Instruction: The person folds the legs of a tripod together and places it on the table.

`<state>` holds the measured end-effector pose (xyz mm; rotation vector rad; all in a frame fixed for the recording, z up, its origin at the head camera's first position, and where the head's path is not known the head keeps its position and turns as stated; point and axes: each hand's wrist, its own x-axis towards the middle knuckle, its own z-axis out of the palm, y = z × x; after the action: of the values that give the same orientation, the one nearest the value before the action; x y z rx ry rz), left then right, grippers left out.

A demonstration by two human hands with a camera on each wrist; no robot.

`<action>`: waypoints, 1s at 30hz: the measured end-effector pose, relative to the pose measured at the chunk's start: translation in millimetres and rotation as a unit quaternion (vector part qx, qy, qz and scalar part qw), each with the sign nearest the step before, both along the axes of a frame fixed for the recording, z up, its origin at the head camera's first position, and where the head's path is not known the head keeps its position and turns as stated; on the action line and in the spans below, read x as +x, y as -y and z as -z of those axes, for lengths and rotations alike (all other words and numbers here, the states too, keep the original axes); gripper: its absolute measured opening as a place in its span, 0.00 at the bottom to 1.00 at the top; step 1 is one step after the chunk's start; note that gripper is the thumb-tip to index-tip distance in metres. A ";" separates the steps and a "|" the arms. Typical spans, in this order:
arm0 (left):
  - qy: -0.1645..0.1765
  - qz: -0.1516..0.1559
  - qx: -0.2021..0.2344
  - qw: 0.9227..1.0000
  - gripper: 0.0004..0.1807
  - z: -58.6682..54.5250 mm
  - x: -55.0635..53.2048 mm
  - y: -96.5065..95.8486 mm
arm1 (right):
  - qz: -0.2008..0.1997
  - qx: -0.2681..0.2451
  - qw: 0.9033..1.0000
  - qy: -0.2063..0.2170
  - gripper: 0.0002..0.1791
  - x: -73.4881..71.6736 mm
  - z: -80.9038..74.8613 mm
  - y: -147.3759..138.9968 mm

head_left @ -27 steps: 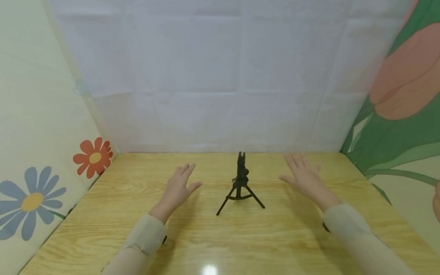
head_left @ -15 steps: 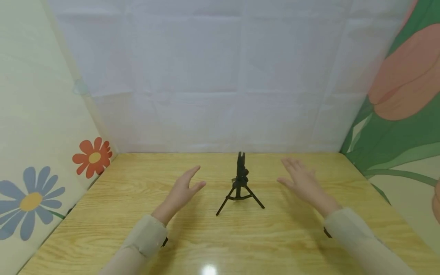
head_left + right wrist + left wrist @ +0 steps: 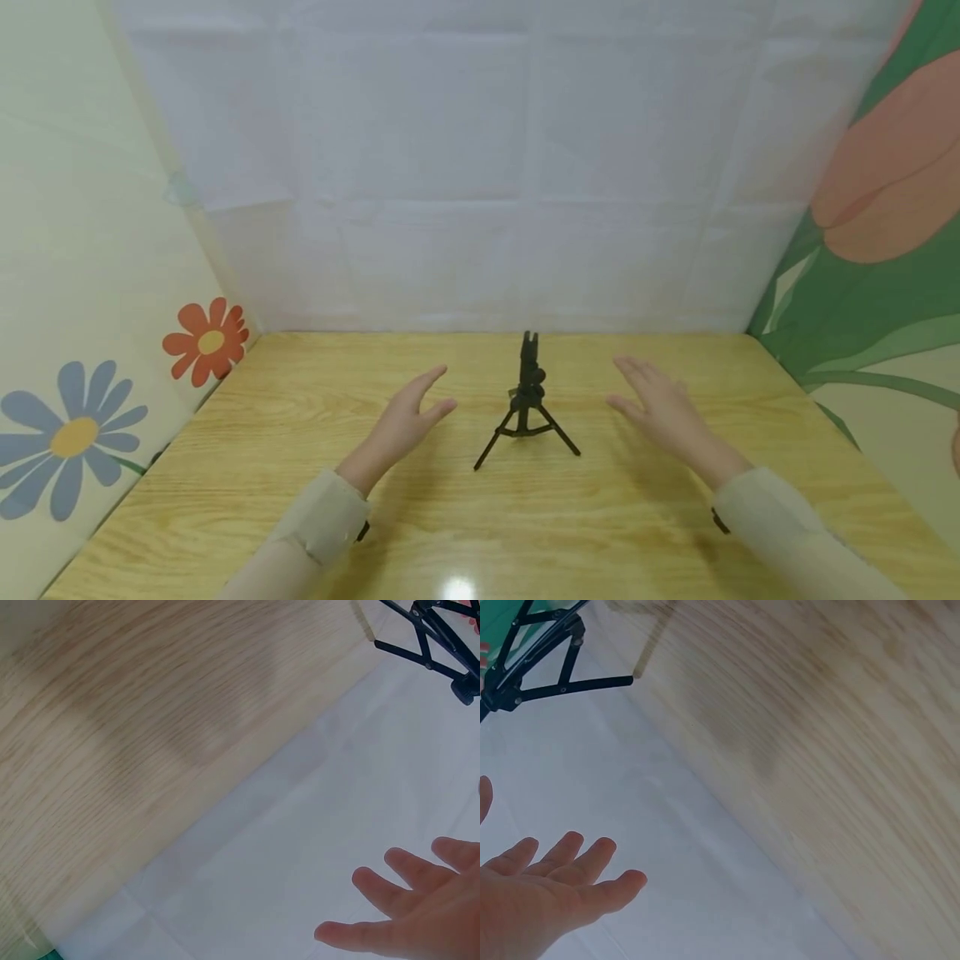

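Tripod (image 3: 530, 392), black, stands on wooden table (image 3: 480, 525), legs splayed. Left hand (image 3: 399, 429) hovers one side, thumb spread from extended fingers, holding nothing. Right hand (image 3: 667, 412) hovers opposite, fingers extended and parted, also holding nothing. Neither touches tripod; sleeved forearms (image 3: 318, 521) slant inward toward it.

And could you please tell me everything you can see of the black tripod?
The tripod is black and looks like plastic or metal; I cannot tell which. Its slim legs are spread and braced to a central column, with rounded knobs to the right in the head view and two narrow prongs on top. It stands upright, about midway across the wooden table, and only the table touches it.
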<state>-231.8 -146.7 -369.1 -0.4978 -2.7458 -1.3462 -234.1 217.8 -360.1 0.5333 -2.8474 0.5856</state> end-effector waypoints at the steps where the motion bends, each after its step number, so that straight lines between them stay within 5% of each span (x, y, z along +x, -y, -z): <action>1: -0.001 0.001 0.000 1.000 0.35 0.0 0.2 -0.5 | -0.001 -0.003 1.000 0.000 0.39 0.8 0.2 0.4; 12: 0.000 0.009 0.015 1.000 0.33 -2.1 5.3 -6.9 | -0.041 -0.038 0.997 -0.046 0.32 10.6 2.5 7.8; 24: 0.006 0.025 0.034 0.999 0.32 -9.1 10.4 -19.4 | -0.050 -0.140 0.989 0.018 0.30 17.7 7.5 21.1; 30: 0.007 0.032 0.048 0.998 0.32 -10.9 11.9 -25.2 | -0.060 -0.159 0.985 0.005 0.28 21.1 11.0 30.6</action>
<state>-219.9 -121.5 -358.2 -0.5760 -2.6820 -1.4939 -213.0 187.2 -371.1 0.6461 -2.6657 1.0415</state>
